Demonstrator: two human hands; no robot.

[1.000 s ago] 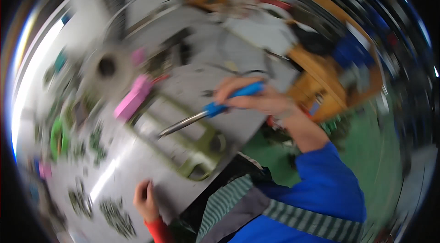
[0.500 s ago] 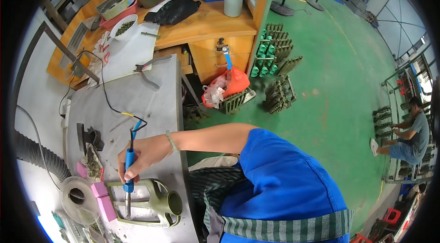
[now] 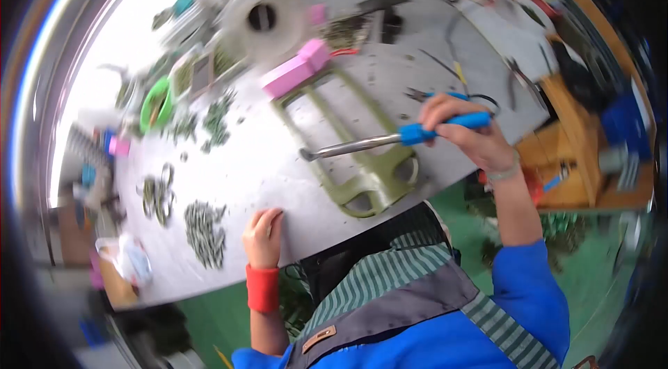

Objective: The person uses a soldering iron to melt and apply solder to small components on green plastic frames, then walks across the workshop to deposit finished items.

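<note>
My right hand (image 3: pixel 474 134) is closed around the blue handle of a soldering iron (image 3: pixel 358 146). Its metal shaft points left across an olive-green plastic frame (image 3: pixel 376 191) with long bars, and the tip is by the frame's left rail; whether it touches I cannot tell. Beside my right fingers show the jaws of small blue-handled pliers (image 3: pixel 417 95); whether held or lying there is unclear. The frame's far end meets pink blocks (image 3: pixel 289 78). At the table's front edge, my left hand (image 3: pixel 263 238) has curled fingers, their contents hidden.
Piles of small green parts (image 3: pixel 205 235) and green rings (image 3: pixel 158 198) lie on the grey table (image 3: pixel 257 174) at left. Farther back stand a green bowl (image 3: pixel 157 105) and a clear round hood (image 3: pixel 236 25). Cutters (image 3: pixel 513 84) and the iron's cord are at right.
My view has swung left over the table, bringing my left hand and the green piles into sight. The soldering iron, upright before, now slants nearly level across the frame.
</note>
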